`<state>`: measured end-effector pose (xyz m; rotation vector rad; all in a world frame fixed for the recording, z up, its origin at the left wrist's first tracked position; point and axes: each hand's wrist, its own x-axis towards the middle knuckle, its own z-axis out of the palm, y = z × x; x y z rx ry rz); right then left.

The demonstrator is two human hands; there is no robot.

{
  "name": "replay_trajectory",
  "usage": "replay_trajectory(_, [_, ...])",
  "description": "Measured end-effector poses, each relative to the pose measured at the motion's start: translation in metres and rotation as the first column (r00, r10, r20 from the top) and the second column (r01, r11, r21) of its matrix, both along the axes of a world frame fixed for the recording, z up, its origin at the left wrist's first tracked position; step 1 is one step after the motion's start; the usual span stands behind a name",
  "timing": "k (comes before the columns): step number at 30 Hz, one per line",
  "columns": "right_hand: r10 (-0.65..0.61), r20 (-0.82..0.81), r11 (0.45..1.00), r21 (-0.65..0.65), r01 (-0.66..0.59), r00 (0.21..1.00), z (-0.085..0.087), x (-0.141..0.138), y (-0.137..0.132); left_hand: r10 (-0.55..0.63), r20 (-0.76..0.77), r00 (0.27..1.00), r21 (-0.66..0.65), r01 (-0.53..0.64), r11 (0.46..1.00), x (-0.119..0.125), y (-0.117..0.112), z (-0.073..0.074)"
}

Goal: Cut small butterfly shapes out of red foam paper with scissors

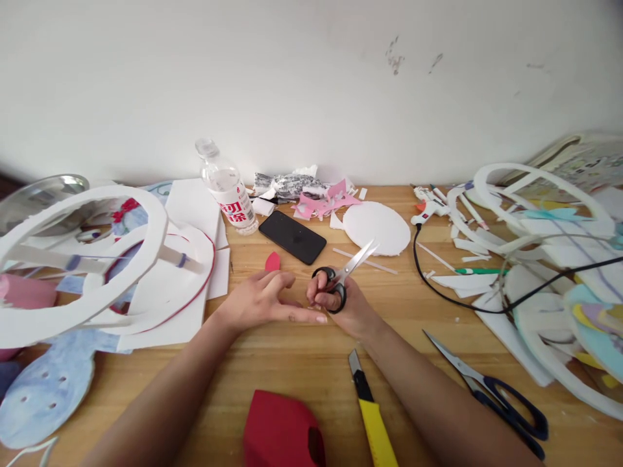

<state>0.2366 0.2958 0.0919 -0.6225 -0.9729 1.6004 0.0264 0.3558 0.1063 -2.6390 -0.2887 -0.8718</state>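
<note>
At the centre of the frame, the scissors [341, 280] have black handles and silver blades, and above them lie a black phone [293, 237] and a white foam disc [377, 227]. Along the bottom edge sit a yellow-and-black utility knife [370, 412] and a dark red sheet [282, 429], with dark blue-handled scissors [491, 392] at lower right.

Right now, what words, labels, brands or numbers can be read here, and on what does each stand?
Bottle label: large red Chinese characters, roughly "可乐"; too blurred to be sure, and the small print under them is unreadable.
Printed sheets at far right: markings too small to read.
Phone, scissors in the right hand, knife, glue gun: no text visible.
</note>
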Motion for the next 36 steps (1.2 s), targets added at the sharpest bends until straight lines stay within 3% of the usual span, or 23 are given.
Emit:
replay_trajectory(4, [0.144, 0.045, 0.989, -0.035, -0.142, 0.989, 0.000, 0.001, -0.002, -0.003, -0.106, 0.994, -0.086, -0.006, 0.996, 0.002, 0.001, -0.003])
replay_trajectory(10, [0.190, 0.033, 0.980, -0.065, -0.188, 0.981, 0.001, -0.001, -0.002, -0.038, -0.077, 0.996, -0.048, 0.034, 0.998, 0.005, 0.001, -0.007])
replay_trajectory(17, [0.185, 0.054, 0.980, -0.088, -0.180, 0.981, -0.001, -0.003, -0.004, -0.040, -0.081, 0.996, -0.071, 0.034, 0.997, 0.008, 0.000, -0.018])
replay_trajectory(23, [0.144, 0.135, 0.989, -0.062, -0.137, 0.980, 0.002, -0.002, -0.004, -0.044, -0.039, 0.998, -0.100, 0.040, 0.994, 0.008, -0.001, -0.017])
replay_trajectory(36, [0.090, 0.130, 0.996, 0.001, -0.091, 0.987, -0.007, -0.002, -0.002, -0.056, -0.099, 0.994, -0.093, 0.046, 0.995, 0.008, -0.001, -0.011])
